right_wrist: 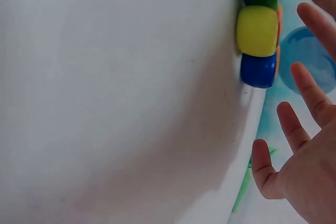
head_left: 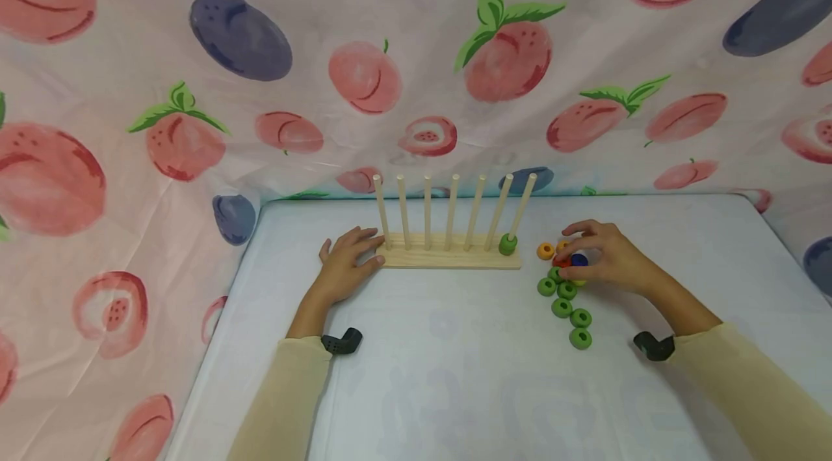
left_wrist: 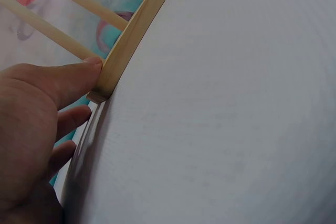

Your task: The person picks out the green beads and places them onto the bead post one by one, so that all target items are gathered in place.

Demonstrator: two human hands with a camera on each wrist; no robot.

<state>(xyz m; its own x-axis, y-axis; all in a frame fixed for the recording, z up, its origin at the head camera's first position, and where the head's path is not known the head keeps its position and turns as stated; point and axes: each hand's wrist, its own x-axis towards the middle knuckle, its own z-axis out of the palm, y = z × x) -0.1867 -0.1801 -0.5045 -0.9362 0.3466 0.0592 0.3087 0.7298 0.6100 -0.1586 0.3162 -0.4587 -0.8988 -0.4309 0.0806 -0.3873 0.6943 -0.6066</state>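
Left hand (head_left: 341, 273): fingers extended, thumb (left_wrist: 79, 80) on near end of wooden peg board (head_left: 448, 259); not curled round it. Board runs from there toward right hand (head_left: 607, 255), 7 pegs (head_left: 427, 212) upright. Green on the peg farthest from left hand; bead count there unclear. Right hand: fingers spread over loose beads, thumb tip at a green one, no pinch visible. Yellow (right_wrist: 257, 30) and blue (right_wrist: 258, 70) beads beneath it, orange bead (head_left: 545, 251) just past fingertips, loose green beads (head_left: 562, 308) trailing off on thumb side.
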